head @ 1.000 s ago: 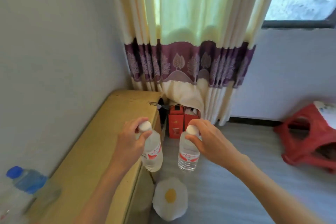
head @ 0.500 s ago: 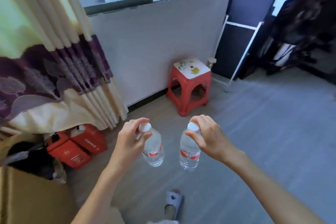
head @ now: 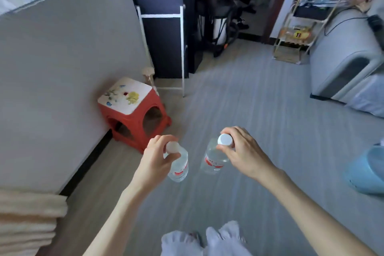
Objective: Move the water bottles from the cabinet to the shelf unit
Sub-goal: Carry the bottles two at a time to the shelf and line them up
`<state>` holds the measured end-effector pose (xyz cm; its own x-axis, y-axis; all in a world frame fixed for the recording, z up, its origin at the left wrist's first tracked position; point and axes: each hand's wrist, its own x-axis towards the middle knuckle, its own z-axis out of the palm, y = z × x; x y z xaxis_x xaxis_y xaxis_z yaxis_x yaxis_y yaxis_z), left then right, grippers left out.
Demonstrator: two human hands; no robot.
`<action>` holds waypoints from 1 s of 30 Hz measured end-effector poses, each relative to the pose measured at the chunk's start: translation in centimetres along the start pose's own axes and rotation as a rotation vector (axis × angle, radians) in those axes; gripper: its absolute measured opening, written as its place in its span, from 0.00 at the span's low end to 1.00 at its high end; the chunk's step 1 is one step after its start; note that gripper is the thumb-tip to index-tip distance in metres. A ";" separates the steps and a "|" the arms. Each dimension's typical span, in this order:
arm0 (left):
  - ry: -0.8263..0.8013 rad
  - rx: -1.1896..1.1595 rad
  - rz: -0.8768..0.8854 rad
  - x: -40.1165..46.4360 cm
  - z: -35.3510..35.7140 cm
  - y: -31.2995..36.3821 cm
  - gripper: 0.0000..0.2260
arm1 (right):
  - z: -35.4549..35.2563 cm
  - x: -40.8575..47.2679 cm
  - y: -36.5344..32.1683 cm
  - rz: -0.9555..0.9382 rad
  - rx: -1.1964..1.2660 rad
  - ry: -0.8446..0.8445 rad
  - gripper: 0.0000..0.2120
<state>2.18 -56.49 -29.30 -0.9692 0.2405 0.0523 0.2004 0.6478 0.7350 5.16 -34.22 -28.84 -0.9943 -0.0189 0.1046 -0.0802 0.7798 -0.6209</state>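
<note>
Only one view to go on, the head cam, so here's what I get from it.

Left hand (head: 154,159) pinches the neck of the left water bottle (head: 179,167) just under its cap, fingers curled round it. Right hand (head: 239,153) does the same with the right water bottle (head: 213,161), fingers wrapped round the neck just below the white cap. Both bottles hang roughly upright, long axis pointing down at the floor (head: 259,110), bases tipped a little toward each other, side by side but not touching. They're over bare floor in front of me, carried by nothing but the hands.

What matters for the next bit: the shelf unit (head: 301,21) stands in the far right corner of the room, well apart from both hands, up and to the right of them, next to the grey appliance (head: 349,54). So my guess is the right hand gets there first and the left follows across. Its tiers look already cluttered, though it's too blurry for me to tell where a free spot is.

Red stool (head: 133,110) sits against the wall on the left, clear of that path I'd say.
</note>
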 end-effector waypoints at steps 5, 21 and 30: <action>-0.097 0.018 0.054 11.5 3.3 1.2 0.13 | -2.6 7.4 5.3 0.131 0.001 0.074 0.13; -0.179 0.018 0.100 47.8 17.0 11.9 0.14 | -16.0 36.1 27.0 0.227 -0.051 0.114 0.12; -0.228 0.000 0.187 69.5 23.9 16.2 0.13 | -21.8 53.3 38.5 0.280 -0.058 0.146 0.12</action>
<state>-58.50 -11.99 -29.87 -0.8586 0.5116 0.0334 0.3721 0.5770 0.7271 -49.41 8.40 -30.24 -0.9563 0.2885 0.0485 0.2040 0.7764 -0.5963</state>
